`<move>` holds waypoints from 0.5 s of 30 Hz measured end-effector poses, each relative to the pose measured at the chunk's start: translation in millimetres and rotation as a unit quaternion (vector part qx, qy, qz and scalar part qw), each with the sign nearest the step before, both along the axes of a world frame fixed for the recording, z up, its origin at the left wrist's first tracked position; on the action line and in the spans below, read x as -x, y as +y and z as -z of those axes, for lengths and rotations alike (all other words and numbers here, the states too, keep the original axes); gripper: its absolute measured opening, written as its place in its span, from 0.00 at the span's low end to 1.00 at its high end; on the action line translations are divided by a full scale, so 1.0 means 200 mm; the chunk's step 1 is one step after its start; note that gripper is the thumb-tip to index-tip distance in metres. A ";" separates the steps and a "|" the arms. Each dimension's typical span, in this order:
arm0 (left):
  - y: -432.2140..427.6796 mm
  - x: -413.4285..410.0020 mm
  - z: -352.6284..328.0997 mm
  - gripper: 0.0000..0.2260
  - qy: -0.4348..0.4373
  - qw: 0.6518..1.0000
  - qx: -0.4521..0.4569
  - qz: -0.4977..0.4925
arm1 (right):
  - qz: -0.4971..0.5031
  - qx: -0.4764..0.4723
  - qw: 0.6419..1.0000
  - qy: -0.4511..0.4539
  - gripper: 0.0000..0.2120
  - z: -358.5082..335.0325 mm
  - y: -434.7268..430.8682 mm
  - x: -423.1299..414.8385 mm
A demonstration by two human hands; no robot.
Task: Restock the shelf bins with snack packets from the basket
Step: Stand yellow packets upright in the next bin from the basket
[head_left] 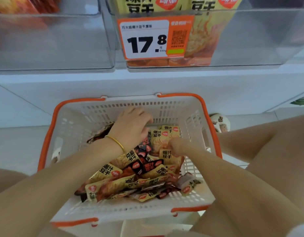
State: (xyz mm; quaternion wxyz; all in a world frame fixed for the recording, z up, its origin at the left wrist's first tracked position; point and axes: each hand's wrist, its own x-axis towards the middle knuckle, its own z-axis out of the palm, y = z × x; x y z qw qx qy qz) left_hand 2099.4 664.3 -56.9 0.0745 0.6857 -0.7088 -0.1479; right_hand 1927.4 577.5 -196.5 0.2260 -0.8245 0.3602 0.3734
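Gathering for bins (53, 48): left hand (130, 127) curled round snack packets (159, 136) at basket (47, 134) far wall; right hand (177, 147) grip unclear.

An orange-framed price label (155, 38) hangs at top centre, its white panel printed with a bold black 17.8 under a line of small characters. On its orange right side sit a QR code (179, 37) and, below that, a green strip (175, 51). A plain white shelf board (147, 81) runs across beneath it. On the pale floor (19, 147) to the right lies a light-coloured slipper (219, 123) with brown markings.
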 end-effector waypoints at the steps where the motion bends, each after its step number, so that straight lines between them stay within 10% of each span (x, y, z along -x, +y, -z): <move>1: -0.01 0.01 -0.01 0.10 0.011 1.000 -0.022 -0.006 | -0.001 -0.004 1.000 -0.011 0.08 -0.11 -0.05 -0.01; 9: -0.07 0.08 -0.11 0.14 0.201 0.965 -0.151 -0.072 | 0.163 -0.069 0.942 -0.284 0.04 -0.87 -0.15 0.03; 15: -0.10 0.11 -0.32 0.10 0.255 0.962 -0.014 -0.096 | 0.418 -0.156 0.771 -0.454 0.11 -1.11 -0.05 0.15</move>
